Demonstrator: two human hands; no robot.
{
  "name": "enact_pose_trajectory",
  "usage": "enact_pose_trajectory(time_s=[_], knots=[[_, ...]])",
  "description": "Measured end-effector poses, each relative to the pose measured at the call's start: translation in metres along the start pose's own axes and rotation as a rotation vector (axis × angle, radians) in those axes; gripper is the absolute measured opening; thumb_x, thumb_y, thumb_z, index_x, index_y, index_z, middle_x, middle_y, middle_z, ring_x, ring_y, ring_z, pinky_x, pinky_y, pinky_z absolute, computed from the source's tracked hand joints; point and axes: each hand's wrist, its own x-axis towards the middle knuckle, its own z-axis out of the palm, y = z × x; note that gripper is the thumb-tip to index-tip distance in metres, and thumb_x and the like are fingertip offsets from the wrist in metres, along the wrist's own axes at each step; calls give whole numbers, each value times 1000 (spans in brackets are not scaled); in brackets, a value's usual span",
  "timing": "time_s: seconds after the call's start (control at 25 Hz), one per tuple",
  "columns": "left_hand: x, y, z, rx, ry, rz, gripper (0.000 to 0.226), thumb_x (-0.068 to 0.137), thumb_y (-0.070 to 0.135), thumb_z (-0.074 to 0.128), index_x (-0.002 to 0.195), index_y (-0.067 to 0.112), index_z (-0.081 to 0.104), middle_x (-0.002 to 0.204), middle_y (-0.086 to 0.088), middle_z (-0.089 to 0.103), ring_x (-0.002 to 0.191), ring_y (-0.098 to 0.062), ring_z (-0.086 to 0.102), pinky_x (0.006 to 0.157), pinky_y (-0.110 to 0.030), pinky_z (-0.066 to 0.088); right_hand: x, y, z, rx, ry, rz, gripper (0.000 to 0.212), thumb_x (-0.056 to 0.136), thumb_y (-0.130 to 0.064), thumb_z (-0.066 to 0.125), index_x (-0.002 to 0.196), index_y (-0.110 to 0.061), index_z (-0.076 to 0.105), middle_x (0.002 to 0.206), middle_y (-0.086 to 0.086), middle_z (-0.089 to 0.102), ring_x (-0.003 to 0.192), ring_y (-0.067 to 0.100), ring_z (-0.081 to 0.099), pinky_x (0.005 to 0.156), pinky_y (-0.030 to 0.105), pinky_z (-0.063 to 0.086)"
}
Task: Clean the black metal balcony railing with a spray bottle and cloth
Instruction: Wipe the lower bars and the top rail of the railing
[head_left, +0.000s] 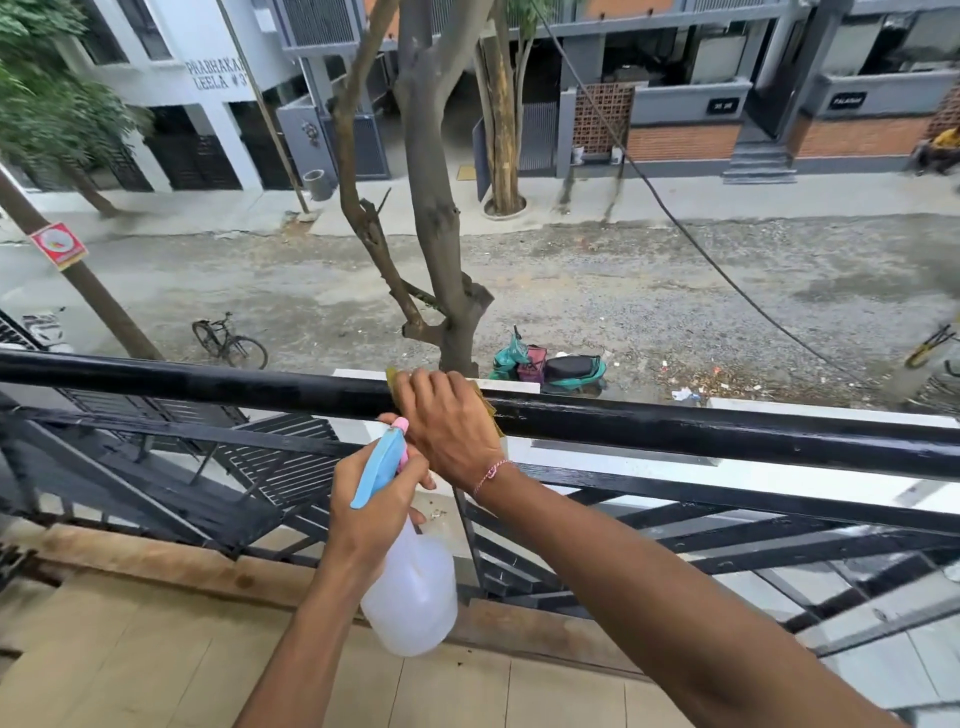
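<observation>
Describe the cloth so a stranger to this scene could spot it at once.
Find the thick black top rail running across the balcony. At its middle the right hand grips the rail, with the left hand holding a spray bottle just below. The cloth is the yellowish fabric peeking from under the right hand, the only soft thing on the rail.

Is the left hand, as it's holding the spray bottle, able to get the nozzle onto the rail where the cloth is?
Probably not right there: the right hand covers the cloth on the rail, in front of the nozzle. The left hand grips the bottle; rail to the left is bare.
</observation>
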Motion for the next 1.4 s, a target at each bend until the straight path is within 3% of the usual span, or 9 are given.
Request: enact_pose_trajectory(time_s=[0.08,0.2,0.48,0.6,0.72,0.96,1.08,1.28,1.4], knots=[[3,0,2,-7,-20,-15,11,93,-4,63,83,-8,66,80,-19,68,68,-4,67,43,-26,50,-15,13,3,-27,49,-182,47,108,-24,25,143,5,37,120,19,56,100,33,56,85,41,47],[3,1,19,-17,-53,-29,10,92,-1,64,85,-7,68,85,-24,69,68,-17,64,45,-25,51,-43,45,-5,-173,42,-353,55,107,-20,21,157,2,14,155,23,35,136,38,42,109,45,39],[-19,12,80,38,-202,1,13,93,3,64,81,-1,68,83,-26,68,73,-24,65,47,-27,51,-126,138,-38,-239,-22,-291,59,107,-22,29,159,-4,10,164,21,19,149,36,28,117,46,33],[-31,17,111,31,-253,11,14,95,7,65,82,2,69,81,-23,68,78,-25,68,48,-28,52,-157,178,-54,-185,-47,-165,63,108,-43,31,157,-4,24,156,20,37,139,36,42,115,47,36],[-43,22,144,47,-321,22,17,95,12,68,78,11,69,77,-18,68,80,-27,70,50,-30,52,-193,227,-75,-135,-41,-44,59,108,-45,32,149,-4,40,140,18,54,122,35,54,106,45,41],[-72,33,213,106,-450,62,18,94,8,67,75,9,66,79,-20,67,72,-15,65,50,-27,52,-258,314,-121,-114,-178,195,59,106,-50,19,134,-9,51,119,11,60,101,27,56,91,41,45],[-86,37,243,112,-514,85,16,93,8,67,78,4,65,77,-17,68,72,-11,65,51,-29,52,-289,363,-141,-106,-216,388,54,108,-45,14,112,-14,57,96,5,62,82,22,56,81,39,47],[-105,39,281,102,-607,107,16,90,8,67,79,-2,61,70,-9,64,70,-16,63,52,-30,52,-314,425,-180,-124,-245,568,42,108,-40,19,72,-29,38,63,-11,42,55,14,42,69,39,51],[-113,41,295,113,-615,112,17,91,5,67,76,0,61,69,-9,63,69,-16,63,51,-29,52,-321,445,-191,-201,-298,636,52,106,-41,21,59,-22,36,52,-8,39,44,17,43,69,37,52]])
